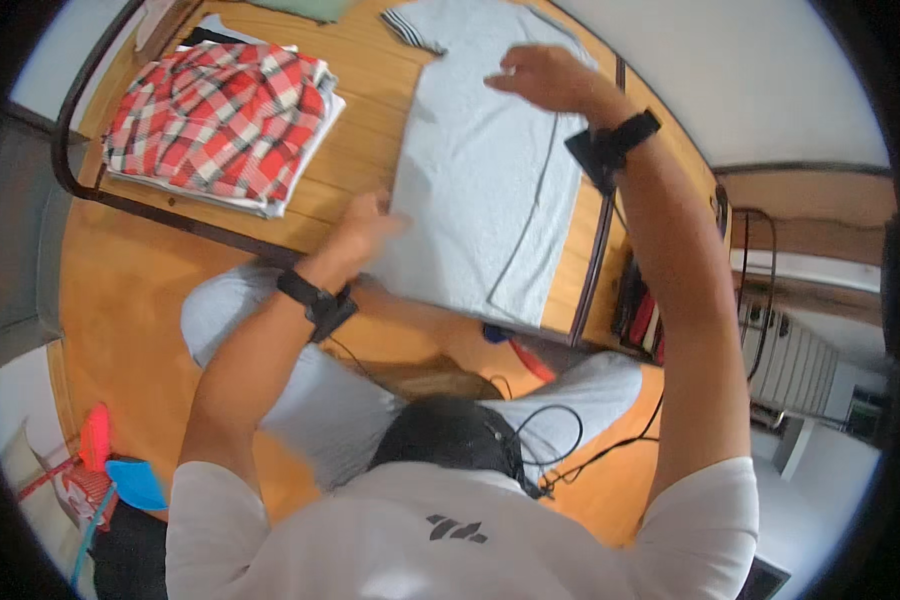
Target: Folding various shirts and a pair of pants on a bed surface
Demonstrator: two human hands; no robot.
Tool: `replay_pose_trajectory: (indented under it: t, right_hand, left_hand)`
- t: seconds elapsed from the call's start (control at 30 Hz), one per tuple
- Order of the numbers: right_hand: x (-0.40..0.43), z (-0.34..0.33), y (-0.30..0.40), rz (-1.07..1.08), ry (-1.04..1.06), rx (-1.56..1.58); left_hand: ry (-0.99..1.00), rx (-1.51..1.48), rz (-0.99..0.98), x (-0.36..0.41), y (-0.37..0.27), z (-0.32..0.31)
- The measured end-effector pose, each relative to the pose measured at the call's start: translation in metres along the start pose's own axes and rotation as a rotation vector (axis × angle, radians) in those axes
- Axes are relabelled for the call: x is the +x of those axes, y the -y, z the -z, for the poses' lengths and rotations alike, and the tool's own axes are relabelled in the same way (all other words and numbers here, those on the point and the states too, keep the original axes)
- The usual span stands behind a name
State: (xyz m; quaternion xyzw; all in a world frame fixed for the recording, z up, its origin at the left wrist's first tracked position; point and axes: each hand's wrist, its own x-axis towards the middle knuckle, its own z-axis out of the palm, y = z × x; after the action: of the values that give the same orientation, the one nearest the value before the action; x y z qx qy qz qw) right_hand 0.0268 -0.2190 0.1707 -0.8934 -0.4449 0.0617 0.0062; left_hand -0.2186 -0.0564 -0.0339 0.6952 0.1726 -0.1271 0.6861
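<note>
A light grey short-sleeved shirt (472,195) lies lengthwise on a low wooden table (360,135), its side folded inward and a striped sleeve edge at the far left. My left hand (364,229), blurred, is at the shirt's near left edge; whether its fingers grip the cloth cannot be told. Over the shirt's upper right part is my right hand (544,79), fingers apart and slightly curled, with nothing in it. Left of the shirt, a red plaid garment (217,120) lies folded on top of a stack of clothes.
A dark metal rail (195,229) borders the table's near left edge. Green cloth (300,6) shows at the far edge. Black cables (607,448) run beside my right leg. A blue dustpan (136,484) stands at the lower left, and a metal rack (772,300) is at the right.
</note>
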Motion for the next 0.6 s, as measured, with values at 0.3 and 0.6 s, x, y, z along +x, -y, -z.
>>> replay_pose_trajectory:
  t: [0.3,0.6]
  right_hand:
    - [0.1,-0.054,0.014,-0.124,0.038,0.004]
    - [0.187,-0.137,0.046,-0.376,-0.217,-0.2]
  left_hand:
    - [0.128,-0.022,0.04,-0.025,-0.016,-0.016]
    - [0.201,-0.199,-0.016,-0.034,-0.023,-0.023]
